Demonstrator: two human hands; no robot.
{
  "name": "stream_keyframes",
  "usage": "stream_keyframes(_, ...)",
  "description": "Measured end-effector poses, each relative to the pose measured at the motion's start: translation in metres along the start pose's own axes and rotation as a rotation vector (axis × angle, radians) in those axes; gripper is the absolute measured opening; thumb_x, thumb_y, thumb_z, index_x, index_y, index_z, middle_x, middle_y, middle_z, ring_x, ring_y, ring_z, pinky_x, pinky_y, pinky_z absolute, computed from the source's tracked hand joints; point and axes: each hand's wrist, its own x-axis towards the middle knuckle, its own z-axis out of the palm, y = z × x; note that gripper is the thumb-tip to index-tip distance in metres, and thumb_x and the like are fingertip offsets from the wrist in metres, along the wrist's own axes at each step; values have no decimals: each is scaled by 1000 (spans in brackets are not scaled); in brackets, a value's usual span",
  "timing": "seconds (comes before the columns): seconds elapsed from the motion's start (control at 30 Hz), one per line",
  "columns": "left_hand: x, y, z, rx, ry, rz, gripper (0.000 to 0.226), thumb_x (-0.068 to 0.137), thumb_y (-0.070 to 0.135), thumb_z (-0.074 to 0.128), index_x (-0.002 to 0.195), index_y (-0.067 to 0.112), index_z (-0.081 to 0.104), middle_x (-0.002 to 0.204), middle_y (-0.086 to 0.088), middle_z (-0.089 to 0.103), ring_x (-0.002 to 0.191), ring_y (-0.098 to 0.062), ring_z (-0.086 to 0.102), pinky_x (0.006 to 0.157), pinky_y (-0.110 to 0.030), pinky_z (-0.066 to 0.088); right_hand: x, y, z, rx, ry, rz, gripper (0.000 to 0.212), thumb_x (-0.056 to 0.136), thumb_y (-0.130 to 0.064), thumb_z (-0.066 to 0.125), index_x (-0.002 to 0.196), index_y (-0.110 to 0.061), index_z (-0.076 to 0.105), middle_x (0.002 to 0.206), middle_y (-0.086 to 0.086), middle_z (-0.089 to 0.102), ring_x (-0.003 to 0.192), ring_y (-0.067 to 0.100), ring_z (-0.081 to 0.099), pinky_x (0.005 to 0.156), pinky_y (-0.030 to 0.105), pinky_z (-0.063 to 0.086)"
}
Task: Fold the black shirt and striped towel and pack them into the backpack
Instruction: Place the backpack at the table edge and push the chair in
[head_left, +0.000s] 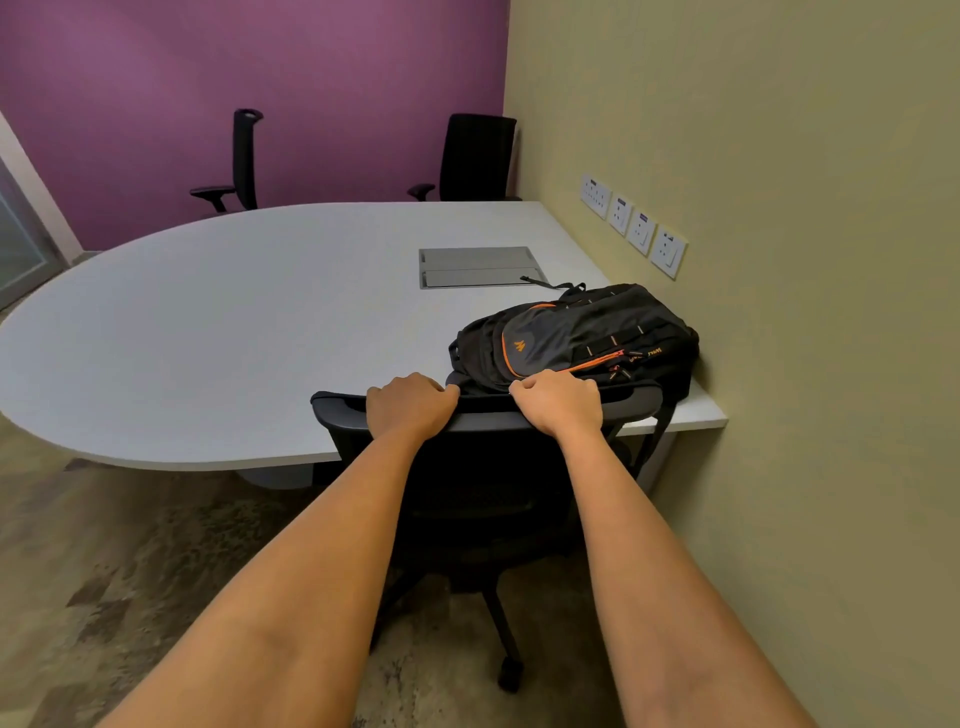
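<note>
A black backpack (582, 335) with orange trim lies flat on the near right corner of the white table (218, 332), zipped as far as I can see. My left hand (408, 405) and my right hand (561, 402) both grip the top edge of a black office chair's backrest (488, 410), which stands pushed up to the table just in front of the backpack. No black shirt or striped towel is in view.
A grey cable hatch (478, 266) is set into the table behind the backpack. Two more black chairs (244, 161) (478, 156) stand at the far side by the purple wall. Wall sockets (636, 226) line the beige wall on the right.
</note>
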Motion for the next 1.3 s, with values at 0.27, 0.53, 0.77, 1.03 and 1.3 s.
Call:
stream_keyframes(0.27,28,18,15,-6,7,-7,49,92,45,31,79,13,68,67,0,54,70,-22,51,78,-34,33,29,18,-2,-35,-18,-6,44,95,-35,29,80,-20,68,79,5,60,76,28,50,76,36,28)
stream_keyframes(0.53,36,27,22,-5,-24,-36,53,92,49,30,84,14,69,65,2,50,74,-22,50,96,-40,31,33,28,-3,-31,-43,-31,39,96,-37,28,74,-26,59,86,6,64,85,29,56,84,38,32)
stream_keyframes(0.77,32,27,20,-1,-14,-25,51,93,45,31,80,13,68,64,2,50,72,-21,49,95,-39,30,31,27,-5,-57,-62,-18,38,96,-34,27,72,-25,55,80,4,59,79,28,50,82,38,32)
stream_keyframes(1.03,8,18,13,-16,46,51,43,94,30,28,69,11,58,64,-2,54,67,-23,50,86,-35,36,12,21,-3,-61,39,-54,43,99,-33,27,95,-17,67,92,8,68,81,30,57,73,35,33)
stream_keyframes(1.3,-33,-2,13,14,112,150,45,101,24,20,138,16,44,141,-2,47,135,-22,34,110,-38,23,-26,16,6,0,209,-119,44,101,-32,28,93,-11,66,90,8,67,89,30,60,71,37,38)
